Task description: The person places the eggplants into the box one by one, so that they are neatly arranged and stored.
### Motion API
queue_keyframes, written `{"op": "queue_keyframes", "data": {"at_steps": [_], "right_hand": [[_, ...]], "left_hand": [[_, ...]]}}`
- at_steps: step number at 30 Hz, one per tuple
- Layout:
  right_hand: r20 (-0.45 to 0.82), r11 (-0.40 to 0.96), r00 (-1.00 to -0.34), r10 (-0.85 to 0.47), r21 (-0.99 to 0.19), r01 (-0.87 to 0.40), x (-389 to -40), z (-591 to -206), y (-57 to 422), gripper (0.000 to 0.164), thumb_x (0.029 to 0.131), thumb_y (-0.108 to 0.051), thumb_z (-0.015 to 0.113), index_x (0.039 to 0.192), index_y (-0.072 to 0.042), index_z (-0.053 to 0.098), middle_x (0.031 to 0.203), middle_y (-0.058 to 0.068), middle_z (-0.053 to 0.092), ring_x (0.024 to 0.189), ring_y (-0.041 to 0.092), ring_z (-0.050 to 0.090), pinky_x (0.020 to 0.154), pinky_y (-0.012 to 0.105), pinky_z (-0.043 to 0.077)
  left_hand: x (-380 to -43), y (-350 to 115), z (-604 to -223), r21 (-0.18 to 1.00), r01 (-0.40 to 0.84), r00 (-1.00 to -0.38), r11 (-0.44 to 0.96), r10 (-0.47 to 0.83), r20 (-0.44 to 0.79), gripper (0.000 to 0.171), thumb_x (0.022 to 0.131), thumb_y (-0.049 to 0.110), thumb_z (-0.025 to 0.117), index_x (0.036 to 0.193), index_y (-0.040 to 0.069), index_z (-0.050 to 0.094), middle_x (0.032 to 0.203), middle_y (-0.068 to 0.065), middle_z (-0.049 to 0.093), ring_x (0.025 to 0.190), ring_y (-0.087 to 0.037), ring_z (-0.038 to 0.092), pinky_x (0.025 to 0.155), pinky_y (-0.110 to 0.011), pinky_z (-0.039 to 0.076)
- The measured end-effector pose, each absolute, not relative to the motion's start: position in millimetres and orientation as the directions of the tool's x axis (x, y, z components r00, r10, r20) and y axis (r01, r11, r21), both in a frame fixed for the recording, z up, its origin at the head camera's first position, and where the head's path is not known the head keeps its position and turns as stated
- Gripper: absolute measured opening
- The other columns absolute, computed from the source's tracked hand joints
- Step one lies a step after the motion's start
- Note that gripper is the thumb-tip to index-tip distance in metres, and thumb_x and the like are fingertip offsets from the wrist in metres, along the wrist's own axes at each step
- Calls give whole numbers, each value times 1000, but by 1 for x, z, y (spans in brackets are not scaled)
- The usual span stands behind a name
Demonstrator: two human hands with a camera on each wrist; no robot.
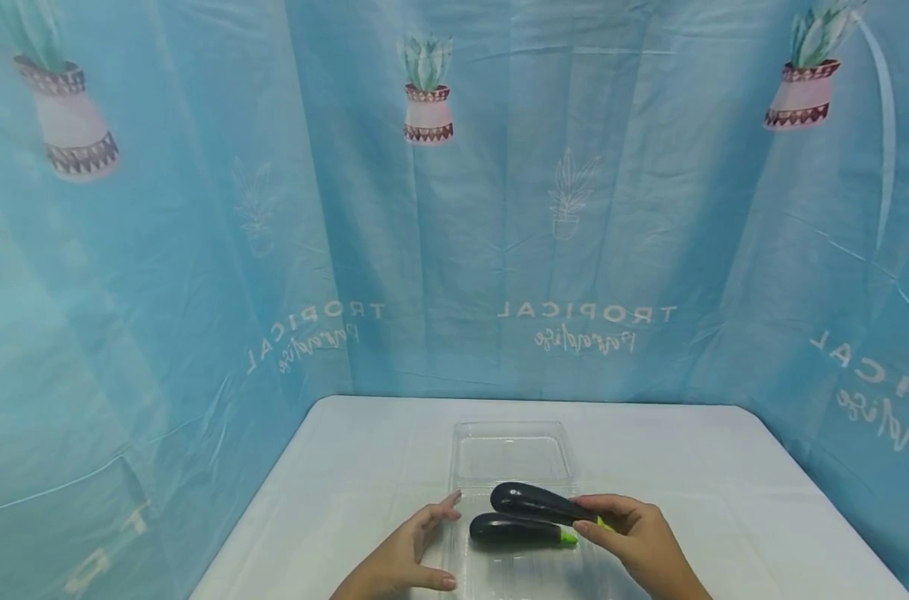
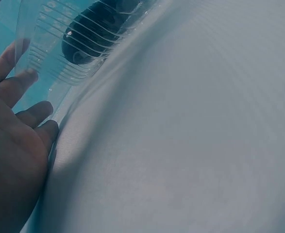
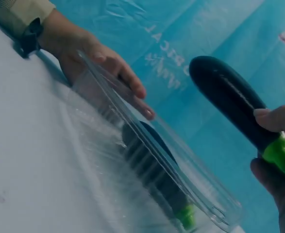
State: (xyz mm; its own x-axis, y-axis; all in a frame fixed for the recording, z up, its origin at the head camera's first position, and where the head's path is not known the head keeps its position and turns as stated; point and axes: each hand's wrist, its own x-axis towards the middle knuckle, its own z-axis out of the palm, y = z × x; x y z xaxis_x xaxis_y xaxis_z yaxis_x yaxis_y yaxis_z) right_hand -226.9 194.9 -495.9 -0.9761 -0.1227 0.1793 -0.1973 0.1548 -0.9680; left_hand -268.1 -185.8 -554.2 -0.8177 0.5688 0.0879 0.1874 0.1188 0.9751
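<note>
A dark eggplant [image 1: 540, 502] with a green stem is pinched near its stem end by my right hand [image 1: 637, 537]; the right wrist view shows this eggplant [image 3: 229, 99] raised above the container. Another eggplant [image 1: 516, 530] lies inside the clear plastic container [image 1: 521, 575], its green stem pointing right. My left hand [image 1: 405, 554] is at the container's left side, fingers spread and reaching along the wall. In the left wrist view its fingertips are beside the ribbed clear wall [image 2: 79, 36], and the dark eggplant shows through it.
The container's clear lid [image 1: 511, 454] lies folded back on the far side. A white-covered table [image 1: 364, 458] is beneath everything. Blue printed curtains [image 1: 461, 250] hang behind the table and along both sides.
</note>
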Motion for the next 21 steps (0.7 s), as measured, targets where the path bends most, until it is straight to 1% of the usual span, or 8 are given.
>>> {"op": "queue_keyframes", "data": {"at_steps": [4, 7, 11, 16, 21], "right_hand": [[211, 177, -946, -248, -950, -259, -225, -501, 190, 30, 93, -14, 83, 119, 0, 76, 119, 14, 74, 111, 24, 71, 93, 25, 56], [232, 181, -923, -306, -938, -295, -224, -506, 187, 28, 93, -16, 83, 117, -1, 77, 116, 12, 75, 105, 24, 72, 89, 27, 58], [295, 182, -884, -362, -908, -378, -222, -511, 183, 25, 94, -15, 82, 115, -3, 78, 110, 9, 76, 96, 20, 73, 84, 30, 61], [399, 172, -808, -433, -844, -508, -224, -517, 180, 22, 94, -10, 81, 114, -2, 78, 107, 9, 77, 94, 17, 74, 81, 31, 62], [470, 190, -742, -478, -769, -610, -228, -525, 179, 21, 91, -8, 84, 111, -5, 79, 104, 5, 78, 87, 10, 71, 70, 31, 61]], "left_hand": [[-269, -187, -554, 975, 195, -809, 102, 579, 101, 77, 84, 11, 91, 147, 2, 48, 172, -9, 23, 158, -40, 9, 120, -63, 7], [-269, -187, -555, 976, 193, -810, 103, 578, 99, 76, 84, 12, 90, 146, 2, 48, 172, -10, 23, 158, -42, 8, 119, -65, 8], [-269, -187, -555, 976, 192, -810, 104, 578, 98, 76, 84, 11, 90, 146, 1, 48, 172, -10, 22, 157, -43, 8, 119, -66, 8], [-268, -187, -555, 977, 186, -815, 106, 572, 93, 77, 83, 11, 91, 146, 2, 48, 173, -9, 22, 157, -43, 7, 118, -67, 7], [-267, -187, -554, 980, 173, -812, 99, 578, 85, 76, 83, 10, 91, 146, 4, 49, 173, -11, 20, 158, -43, 6, 119, -66, 7]]}}
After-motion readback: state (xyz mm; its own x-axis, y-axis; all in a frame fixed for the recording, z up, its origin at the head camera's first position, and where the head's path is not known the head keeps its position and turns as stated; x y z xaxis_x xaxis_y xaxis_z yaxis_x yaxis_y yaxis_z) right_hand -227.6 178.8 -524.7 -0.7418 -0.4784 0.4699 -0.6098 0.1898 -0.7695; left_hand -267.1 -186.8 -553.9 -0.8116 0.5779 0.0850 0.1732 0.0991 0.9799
